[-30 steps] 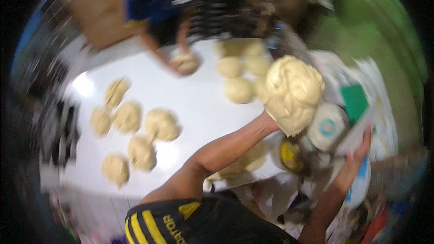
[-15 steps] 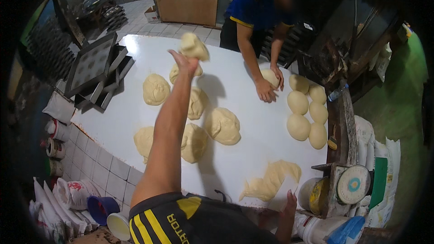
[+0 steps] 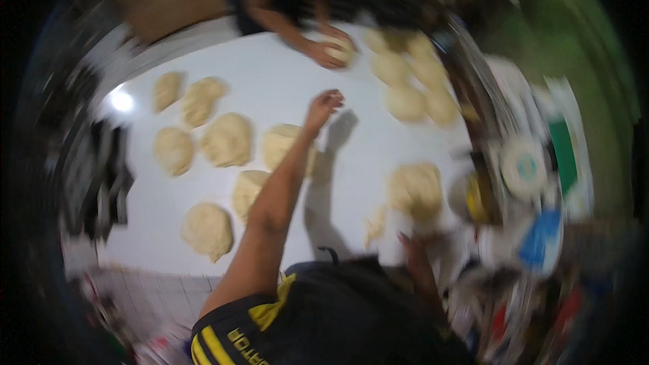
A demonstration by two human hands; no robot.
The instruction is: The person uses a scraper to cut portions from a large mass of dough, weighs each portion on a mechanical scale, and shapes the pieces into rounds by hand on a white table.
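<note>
My left hand (image 3: 326,106) reaches out over the middle of the table, blurred, its fingers loosely bent and nothing in them. Beneath my left arm lie a dough lump (image 3: 280,147) and another dough lump (image 3: 249,192), both partly covered. Several more rough dough lumps (image 3: 227,140) are spread over the left half. At the near right, my right hand (image 3: 410,242) is smeared by motion beside a flat white dough scraper (image 3: 394,231), which it appears to grip. The scraper is against the lower edge of a large dough mass (image 3: 415,188); a small dough scrap (image 3: 374,225) lies left of it.
Across the white table (image 3: 351,189), a co-worker's hands (image 3: 328,53) cup a dough ball (image 3: 340,47). Smooth dough balls (image 3: 405,103) stand in rows at the far right. A dial scale (image 3: 524,164) is beyond the right edge, and dark metal trays (image 3: 101,176) are at the left.
My left hand has let go of the dough lump it held and come back toward the right. The view has swung left. The dough mass by my right hand looks more gathered.
</note>
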